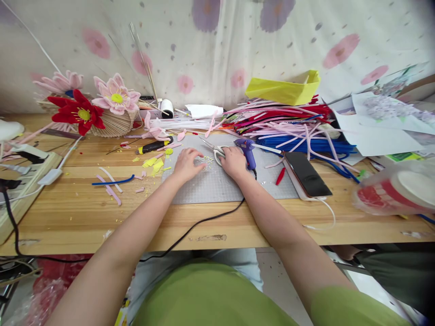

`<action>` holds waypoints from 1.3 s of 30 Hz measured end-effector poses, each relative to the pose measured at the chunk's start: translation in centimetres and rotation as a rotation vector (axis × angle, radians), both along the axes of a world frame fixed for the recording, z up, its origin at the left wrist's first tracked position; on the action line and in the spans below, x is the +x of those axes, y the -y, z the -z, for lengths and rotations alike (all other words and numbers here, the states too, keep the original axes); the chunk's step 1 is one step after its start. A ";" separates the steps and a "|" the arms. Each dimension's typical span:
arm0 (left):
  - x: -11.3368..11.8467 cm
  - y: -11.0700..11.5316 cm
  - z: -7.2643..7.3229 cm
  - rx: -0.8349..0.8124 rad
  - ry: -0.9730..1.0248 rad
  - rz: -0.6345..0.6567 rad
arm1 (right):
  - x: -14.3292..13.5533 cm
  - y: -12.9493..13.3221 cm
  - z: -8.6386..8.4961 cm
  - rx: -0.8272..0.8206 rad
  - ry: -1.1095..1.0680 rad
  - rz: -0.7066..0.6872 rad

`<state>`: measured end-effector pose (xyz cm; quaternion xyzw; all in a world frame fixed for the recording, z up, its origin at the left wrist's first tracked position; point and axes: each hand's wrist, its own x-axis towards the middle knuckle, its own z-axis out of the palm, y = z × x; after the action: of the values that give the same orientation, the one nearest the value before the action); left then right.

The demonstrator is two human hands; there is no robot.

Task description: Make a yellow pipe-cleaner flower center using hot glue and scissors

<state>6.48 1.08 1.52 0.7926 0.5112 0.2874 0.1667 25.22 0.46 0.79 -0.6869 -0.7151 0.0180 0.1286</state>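
Note:
My right hand (233,160) grips the handles of a pair of scissors (217,153), whose blades point to the upper left over a grey cutting mat (217,192). Beside a small heap of short whitish snippets (205,160), my left hand (187,164) rests with its fingers curved and apart from the thumb. Nothing shows in that hand. A purple glue gun (248,154) lies just right of my right hand, its tip hidden or too small to make out.
Pink and red handmade flowers (81,113) stand at left near a power strip (37,181). Bundled pipe cleaners (282,122) lie behind the mat. A phone (307,174) and bagged cup (390,188) are right. A black cord (197,222) crosses the table front.

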 end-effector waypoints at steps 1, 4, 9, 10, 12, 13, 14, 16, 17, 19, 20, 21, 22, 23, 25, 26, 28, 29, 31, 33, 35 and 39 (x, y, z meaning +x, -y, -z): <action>0.4 0.4 0.2 0.023 -0.049 0.011 | 0.0 0.0 0.0 0.005 0.002 -0.003; 1.6 0.8 1.0 0.045 -0.142 -0.037 | 0.0 0.1 0.0 0.006 0.001 0.000; 2.2 -1.7 1.6 0.044 -0.188 -0.190 | -0.2 0.2 -0.3 0.009 -0.061 0.029; 2.2 -2.4 1.6 0.043 -0.184 -0.201 | -0.3 0.2 -0.4 0.014 -0.078 0.034; 2.2 -3.6 1.4 0.038 -0.164 -0.211 | -0.6 0.3 -0.6 0.016 -0.114 0.040; 2.2 -4.1 1.3 0.037 -0.145 -0.215 | -0.7 0.3 -0.7 0.013 -0.132 0.040; 2.1 -4.5 1.3 0.039 -0.121 -0.220 | -0.8 0.4 -0.7 0.007 -0.150 0.040; 2.0 -5.1 1.2 0.048 -0.067 -0.225 | -0.9 0.4 -0.8 -0.006 -0.177 0.041; 1.8 -5.3 1.1 0.051 -0.041 -0.225 | -1.0 0.3 -0.8 -0.013 -0.183 0.041; 1.5 -5.5 1.0 0.047 -0.004 -0.215 | -1.0 0.2 -0.7 -0.022 -0.181 0.040; 1.3 -5.5 0.9 0.042 0.006 -0.203 | -0.9 0.2 -0.7 -0.021 -0.173 0.040; 1.1 -5.6 0.8 0.038 0.010 -0.190 | -0.9 0.1 -0.6 -0.018 -0.161 0.037; 1.0 -5.7 0.7 0.034 0.008 -0.174 | -0.9 0.1 -0.6 -0.015 -0.147 0.034; 0.8 -5.7 0.6 0.028 0.000 -0.156 | -0.9 0.0 -0.6 -0.013 -0.130 0.031; 0.6 -6.0 0.4 0.012 -0.018 -0.116 | -0.8 -0.2 -0.6 -0.020 -0.097 0.030; 0.5 -6.2 0.3 0.002 -0.020 -0.095 | -0.8 -0.3 -0.6 -0.025 -0.082 0.036; 0.5 -6.7 0.2 -0.008 0.000 -0.057 | -0.9 -0.5 -0.5 -0.030 -0.061 0.062; 0.6 -7.0 0.1 -0.007 0.019 -0.042 | -0.9 -0.6 -0.5 -0.028 -0.056 0.078; 0.8 -7.4 0.0 -0.005 0.061 -0.025 | -0.8 -0.8 -0.4 -0.020 -0.055 0.104; 0.9 -7.6 0.0 -0.004 0.082 -0.019 | -0.7 -0.8 -0.4 -0.018 -0.054 0.110; 0.9 -7.6 -0.1 0.000 0.076 -0.032 | -0.6 -0.6 -0.3 -0.021 -0.046 0.101; -0.1 -6.6 -0.4 -0.013 0.049 -0.118 | -0.3 -0.1 -0.1 -0.013 -0.032 0.101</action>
<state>6.38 7.69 1.97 0.7527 0.5549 0.3125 0.1671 24.89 0.58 0.94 -0.7225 -0.6772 0.0272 0.1362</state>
